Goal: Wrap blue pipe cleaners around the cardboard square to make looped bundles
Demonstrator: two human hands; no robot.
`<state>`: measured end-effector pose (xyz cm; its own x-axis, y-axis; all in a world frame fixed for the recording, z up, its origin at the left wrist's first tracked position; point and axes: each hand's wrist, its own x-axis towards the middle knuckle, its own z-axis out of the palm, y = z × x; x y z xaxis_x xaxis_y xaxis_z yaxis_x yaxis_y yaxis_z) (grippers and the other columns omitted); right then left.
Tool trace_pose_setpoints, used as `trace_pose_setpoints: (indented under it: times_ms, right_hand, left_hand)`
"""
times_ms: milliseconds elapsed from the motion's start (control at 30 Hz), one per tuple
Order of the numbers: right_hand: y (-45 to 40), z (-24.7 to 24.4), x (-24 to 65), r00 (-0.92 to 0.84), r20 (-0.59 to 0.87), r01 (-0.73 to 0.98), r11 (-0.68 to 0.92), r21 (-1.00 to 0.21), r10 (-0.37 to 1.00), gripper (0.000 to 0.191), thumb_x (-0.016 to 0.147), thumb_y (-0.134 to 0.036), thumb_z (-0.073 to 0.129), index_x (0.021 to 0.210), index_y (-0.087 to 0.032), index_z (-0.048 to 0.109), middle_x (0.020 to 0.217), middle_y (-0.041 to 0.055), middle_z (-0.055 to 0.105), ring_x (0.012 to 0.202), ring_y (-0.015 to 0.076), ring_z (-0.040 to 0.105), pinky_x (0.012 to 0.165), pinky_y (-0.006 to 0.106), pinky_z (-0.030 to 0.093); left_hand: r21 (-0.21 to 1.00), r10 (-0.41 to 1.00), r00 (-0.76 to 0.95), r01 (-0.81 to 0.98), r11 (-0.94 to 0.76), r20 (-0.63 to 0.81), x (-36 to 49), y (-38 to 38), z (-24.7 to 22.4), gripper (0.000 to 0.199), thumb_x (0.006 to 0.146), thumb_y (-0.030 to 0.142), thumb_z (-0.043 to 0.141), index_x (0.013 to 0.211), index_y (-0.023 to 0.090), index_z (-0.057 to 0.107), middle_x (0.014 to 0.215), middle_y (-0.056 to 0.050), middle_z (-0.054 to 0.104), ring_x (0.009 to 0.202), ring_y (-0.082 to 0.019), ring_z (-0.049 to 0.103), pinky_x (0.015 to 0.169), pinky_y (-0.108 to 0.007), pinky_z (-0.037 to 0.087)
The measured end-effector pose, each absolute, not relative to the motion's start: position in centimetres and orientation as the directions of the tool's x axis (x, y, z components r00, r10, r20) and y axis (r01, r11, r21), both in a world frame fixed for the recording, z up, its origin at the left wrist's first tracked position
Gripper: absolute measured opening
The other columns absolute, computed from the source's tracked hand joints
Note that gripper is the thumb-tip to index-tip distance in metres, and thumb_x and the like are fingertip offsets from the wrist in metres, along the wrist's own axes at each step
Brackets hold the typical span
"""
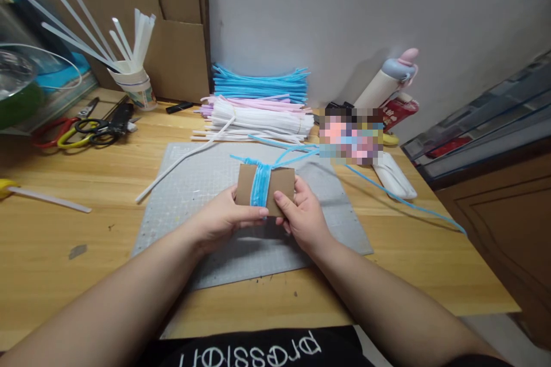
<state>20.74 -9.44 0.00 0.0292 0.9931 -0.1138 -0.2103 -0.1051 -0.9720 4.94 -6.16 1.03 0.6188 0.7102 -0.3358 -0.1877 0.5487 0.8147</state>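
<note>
Between my hands is a small piece of brown cardboard point(282, 180), held up over the grey cutting mat point(206, 266). Blue pipe cleaners point(260, 186) are wound in a band around its middle, and their loose ends stick out past the top edge to both sides. My left hand point(226, 212) grips the card's left side, thumb along the bottom edge by the blue band. On the right side, my right hand point(303, 212) pinches the card with its thumb on the front face and fingers behind. The card hides some fingertips.
Bundled blue pipe cleaners point(260, 86) and white ones point(262, 117) lie by the wall. Scissors point(86, 129) and a cup of white sticks point(138, 89) stand left. A bottle point(383, 83) and a white case point(394, 176) are right. A utility knife point(120, 120) lies near the scissors.
</note>
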Motion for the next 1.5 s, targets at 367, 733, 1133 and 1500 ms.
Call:
trace_pose_setpoints:
  times_ms: [367,733,1133,1500]
  right_hand:
    - [-9.8,0.4,20.7,-0.039,-0.104,-0.243,-0.11,-0.964,0.994,0.035,0.079,-0.04,0.066,0.104,-0.024,0.046,0.072,-0.0042,0.065,0.037,0.0045,0.049,0.031,0.014,0.033]
    - [-9.3,0.1,21.5,-0.089,-0.135,-0.22,-0.151,-0.964,0.987,0.042,0.078,-0.043,0.068,0.106,-0.023,0.045,0.066,-0.0063,0.061,0.035,0.0038,0.047,0.025,0.011,0.028]
    - [-9.7,-1.0,20.9,-0.204,-0.151,-0.309,-0.21,-0.927,0.967,0.028,0.079,-0.038,0.065,0.099,-0.02,0.057,0.091,0.0027,0.068,0.079,0.0156,0.065,0.07,0.029,0.053]
    - [-9.7,-0.6,21.0,-0.159,-0.127,-0.31,-0.171,-0.935,0.979,0.019,0.078,-0.034,0.067,0.087,-0.02,0.06,0.077,-0.0006,0.065,0.069,0.0138,0.059,0.068,0.027,0.047]
  left_hand:
    - [0.892,0.802,0.51,-0.136,0.432,-0.311,5.3,-6.4,1.2,0.017,0.064,0.018,0.075,0.079,0.017,0.068,0.07,-0.001,0.067,0.061,-0.014,0.057,0.058,-0.026,0.044]
    - [0.861,0.746,0.565,-0.115,0.495,-0.353,4.9,-6.1,1.9,0.029,0.067,0.022,0.073,0.095,0.016,0.067,0.079,-0.004,0.07,0.07,-0.017,0.063,0.063,-0.027,0.049]
    - [0.895,0.837,0.362,-0.017,0.446,-0.41,4.4,-5.5,1.6,0.026,0.062,0.032,0.08,0.078,0.018,0.065,0.065,0.001,0.065,0.058,-0.012,0.058,0.056,-0.024,0.043]
    - [0.912,0.881,0.253,0.011,0.41,-0.399,5.0,-5.9,1.9,0.025,0.059,0.032,0.08,0.069,0.016,0.063,0.059,0.002,0.062,0.054,-0.011,0.052,0.054,-0.024,0.039]
